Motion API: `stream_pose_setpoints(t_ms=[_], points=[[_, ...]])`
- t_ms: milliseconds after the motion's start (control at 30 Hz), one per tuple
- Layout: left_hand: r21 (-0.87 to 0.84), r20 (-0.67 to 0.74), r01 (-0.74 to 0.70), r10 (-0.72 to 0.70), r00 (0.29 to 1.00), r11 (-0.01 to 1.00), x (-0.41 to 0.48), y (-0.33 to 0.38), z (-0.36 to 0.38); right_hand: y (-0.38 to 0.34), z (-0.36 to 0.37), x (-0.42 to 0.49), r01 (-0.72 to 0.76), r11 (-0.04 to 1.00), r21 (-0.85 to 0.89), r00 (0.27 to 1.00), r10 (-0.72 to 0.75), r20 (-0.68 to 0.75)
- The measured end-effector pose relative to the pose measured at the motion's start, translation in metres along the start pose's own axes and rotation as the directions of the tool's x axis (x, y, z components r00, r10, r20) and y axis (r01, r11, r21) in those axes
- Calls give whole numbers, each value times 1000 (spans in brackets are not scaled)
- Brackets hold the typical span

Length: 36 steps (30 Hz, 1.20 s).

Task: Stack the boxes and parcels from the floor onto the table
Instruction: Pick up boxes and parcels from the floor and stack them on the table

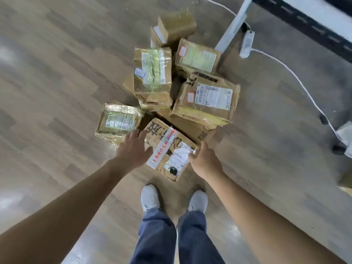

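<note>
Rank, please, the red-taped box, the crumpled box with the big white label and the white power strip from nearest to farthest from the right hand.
1. Red-taped box: in front, gripped by the right hand at its right edge.
2. Crumpled box with the big white label: beyond it, slightly right.
3. White power strip: farthest, upper right of the view.

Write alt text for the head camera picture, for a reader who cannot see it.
Seen from above, a person's open left hand reaches to and right hand grips the nearest brown cardboard box with red-printed white tape from a pile of taped brown cardboard parcels on the grey wood-pattern floor. A white power strip lies beside a white table leg.
</note>
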<state>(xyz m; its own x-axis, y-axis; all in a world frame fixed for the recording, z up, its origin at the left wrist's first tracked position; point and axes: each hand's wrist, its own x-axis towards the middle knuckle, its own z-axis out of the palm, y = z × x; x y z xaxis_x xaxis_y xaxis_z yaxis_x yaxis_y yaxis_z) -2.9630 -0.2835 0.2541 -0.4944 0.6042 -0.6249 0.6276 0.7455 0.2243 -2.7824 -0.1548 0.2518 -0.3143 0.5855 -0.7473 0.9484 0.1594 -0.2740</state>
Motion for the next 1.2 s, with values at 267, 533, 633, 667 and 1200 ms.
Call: stream_pose_setpoints(t_ms=[267, 533, 633, 667, 1200], points=[[-226, 111, 204, -183, 977, 952, 87, -35, 69, 44, 82, 80, -178, 936, 303, 979, 137, 151], [-312, 150, 216, -177, 973, 925, 66, -22, 59, 56, 61, 62, -229, 885, 405, 971, 178, 160], [-325, 208, 181, -116, 971, 928, 35, 2, 29, 62, 22, 27, -192, 896, 400, 981, 168, 95], [-339, 235, 180, -102, 967, 923, 22, 12, 16, 64, 7, 13, -188, 892, 412, 982, 174, 71], [-598, 47, -153, 225, 973, 787, -180, 183, -230, 33, -277, -264, 130, 795, 593, 921, 124, -368]])
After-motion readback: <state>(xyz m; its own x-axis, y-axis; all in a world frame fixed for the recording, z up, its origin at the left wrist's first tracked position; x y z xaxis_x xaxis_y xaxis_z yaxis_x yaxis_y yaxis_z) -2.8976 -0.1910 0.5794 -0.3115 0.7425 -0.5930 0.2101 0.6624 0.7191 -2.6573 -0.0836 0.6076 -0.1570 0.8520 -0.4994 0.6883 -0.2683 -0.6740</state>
